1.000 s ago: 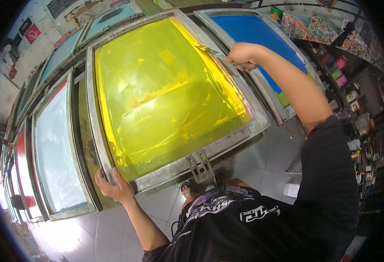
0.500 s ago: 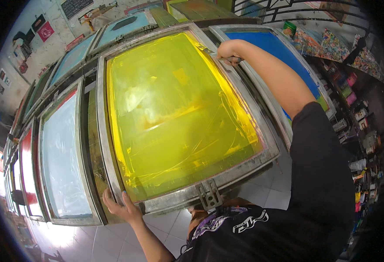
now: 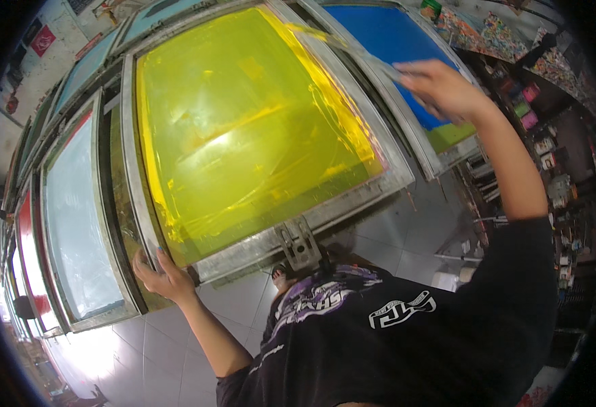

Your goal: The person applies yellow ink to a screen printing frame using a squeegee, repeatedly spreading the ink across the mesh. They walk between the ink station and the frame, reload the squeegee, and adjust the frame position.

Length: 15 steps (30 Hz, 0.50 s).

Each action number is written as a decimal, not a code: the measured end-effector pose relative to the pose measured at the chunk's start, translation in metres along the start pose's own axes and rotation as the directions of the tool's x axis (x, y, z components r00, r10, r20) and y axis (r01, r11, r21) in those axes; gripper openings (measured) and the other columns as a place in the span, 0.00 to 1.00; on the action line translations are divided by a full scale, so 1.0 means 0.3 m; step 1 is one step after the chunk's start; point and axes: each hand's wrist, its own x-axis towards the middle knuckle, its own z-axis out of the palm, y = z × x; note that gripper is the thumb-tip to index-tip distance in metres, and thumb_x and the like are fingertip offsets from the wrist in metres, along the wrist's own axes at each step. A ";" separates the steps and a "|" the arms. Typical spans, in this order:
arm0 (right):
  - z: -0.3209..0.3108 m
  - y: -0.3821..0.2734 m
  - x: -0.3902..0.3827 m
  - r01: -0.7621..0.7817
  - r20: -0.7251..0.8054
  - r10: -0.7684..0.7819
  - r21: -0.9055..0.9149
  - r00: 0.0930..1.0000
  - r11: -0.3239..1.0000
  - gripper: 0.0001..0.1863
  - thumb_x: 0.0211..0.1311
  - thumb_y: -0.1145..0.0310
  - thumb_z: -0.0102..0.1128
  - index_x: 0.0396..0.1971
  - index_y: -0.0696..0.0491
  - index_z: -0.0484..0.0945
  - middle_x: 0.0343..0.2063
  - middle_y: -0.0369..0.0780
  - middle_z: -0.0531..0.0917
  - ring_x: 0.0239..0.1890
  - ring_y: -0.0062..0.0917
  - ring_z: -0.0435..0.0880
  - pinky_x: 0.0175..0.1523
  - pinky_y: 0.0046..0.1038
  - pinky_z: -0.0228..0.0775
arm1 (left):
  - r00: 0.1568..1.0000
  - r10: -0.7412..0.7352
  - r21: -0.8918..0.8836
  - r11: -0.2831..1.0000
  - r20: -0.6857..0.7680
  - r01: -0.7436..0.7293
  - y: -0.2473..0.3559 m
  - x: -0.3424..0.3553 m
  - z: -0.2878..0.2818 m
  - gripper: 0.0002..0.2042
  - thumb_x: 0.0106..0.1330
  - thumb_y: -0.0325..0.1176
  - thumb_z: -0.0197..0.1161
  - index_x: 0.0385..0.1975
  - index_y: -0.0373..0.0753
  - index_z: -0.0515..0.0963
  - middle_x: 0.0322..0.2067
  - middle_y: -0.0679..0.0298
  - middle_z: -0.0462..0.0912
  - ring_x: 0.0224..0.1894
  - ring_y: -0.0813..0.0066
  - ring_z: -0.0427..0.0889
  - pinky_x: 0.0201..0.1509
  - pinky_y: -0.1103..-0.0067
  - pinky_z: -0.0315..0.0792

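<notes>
A screen printing frame (image 3: 243,252) with a metal rim lies in front of me, its mesh (image 3: 223,169) yellow-green. Thick yellow ink (image 3: 342,122) runs along the mesh's right side, and a thinner streak lines the left. My left hand (image 3: 165,277) grips the frame's near left corner, thumb and fingers around the rim. In my right hand (image 3: 440,91), closed and raised beyond the frame's right edge, is an ink spatula (image 3: 372,60). Its blade, blurred by motion, points left and carries yellow at the tip, over the frame's far right corner. The fingers partly hide the handle.
To the right lies a frame with blue ink (image 3: 372,34). A pale blue screen (image 3: 81,217) and a red and white one (image 3: 36,261) stand to the left. A metal clamp (image 3: 301,245) juts from the near rim. Cluttered shelves (image 3: 549,156) line the right.
My right hand has lifted away from the frame's far right corner, moving right and nearer with the spatula. My left hand stays at the corner. The view has shifted.
</notes>
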 end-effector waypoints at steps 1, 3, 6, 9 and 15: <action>0.015 0.043 -0.091 -0.006 0.004 0.006 -0.017 1.000 1.000 0.24 0.60 0.60 0.49 0.54 0.54 0.64 0.11 0.31 0.66 0.11 0.14 0.63 0.15 0.17 0.55 | 1.000 -0.012 0.001 1.000 -0.012 0.012 0.008 -0.001 -0.005 0.19 0.58 0.37 0.55 0.42 0.26 0.68 0.40 0.47 0.71 0.43 0.54 0.71 0.46 0.67 0.64; 0.039 0.073 -0.278 -0.122 0.026 0.123 -0.015 0.992 0.992 0.23 0.59 0.61 0.50 0.54 0.53 0.65 0.11 0.32 0.67 0.11 0.14 0.65 0.17 0.19 0.58 | 0.998 0.056 0.030 0.998 -0.028 -0.055 -0.010 0.002 0.005 0.19 0.58 0.37 0.54 0.41 0.27 0.69 0.39 0.47 0.72 0.42 0.53 0.72 0.46 0.66 0.65; 0.093 0.069 -0.468 -0.310 0.101 0.306 0.023 0.947 0.951 0.24 0.58 0.64 0.53 0.53 0.55 0.65 0.11 0.31 0.67 0.12 0.14 0.65 0.18 0.19 0.59 | 0.998 0.061 0.047 0.997 -0.004 -0.061 0.001 0.011 0.017 0.19 0.59 0.38 0.53 0.42 0.27 0.69 0.39 0.47 0.73 0.42 0.53 0.72 0.46 0.66 0.66; 0.131 0.083 -0.549 -0.335 0.124 0.333 -0.005 0.935 0.942 0.24 0.57 0.66 0.54 0.53 0.57 0.65 0.11 0.32 0.66 0.12 0.14 0.65 0.19 0.20 0.60 | 0.999 0.042 0.036 0.998 0.016 -0.042 -0.013 0.009 0.017 0.18 0.59 0.38 0.53 0.42 0.28 0.70 0.40 0.47 0.72 0.43 0.54 0.73 0.47 0.67 0.65; 0.152 0.117 -0.599 -0.171 0.040 0.185 -0.228 0.982 0.959 0.22 0.54 0.66 0.55 0.46 0.63 0.69 0.29 0.51 0.78 0.31 0.34 0.77 0.40 0.29 0.66 | 0.999 0.023 0.032 0.999 0.048 -0.024 -0.005 0.007 0.013 0.18 0.59 0.38 0.53 0.42 0.28 0.70 0.41 0.47 0.72 0.43 0.55 0.72 0.47 0.67 0.65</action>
